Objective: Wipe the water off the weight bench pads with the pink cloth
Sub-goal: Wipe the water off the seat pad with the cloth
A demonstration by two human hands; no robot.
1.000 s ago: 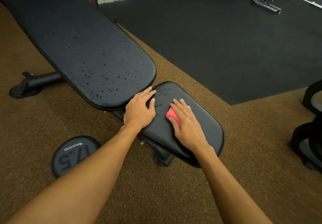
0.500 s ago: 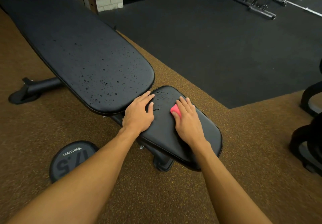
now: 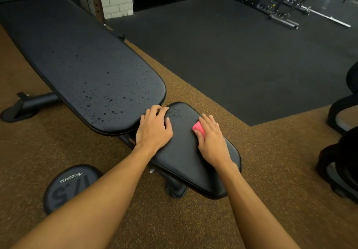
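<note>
While the left hand (image 3: 154, 130) lies flat, steadying the seat pad (image 3: 182, 157) mid-frame, the right hand (image 3: 212, 142) presses the pink cloth (image 3: 198, 127) down, fingers (image 3: 208, 121) straight, to mop.

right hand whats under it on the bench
A pink cloth lies under the right hand, pressed flat onto the seat pad. Only one corner peeks out; the rest of the cloth and any water beneath are covered.
</note>
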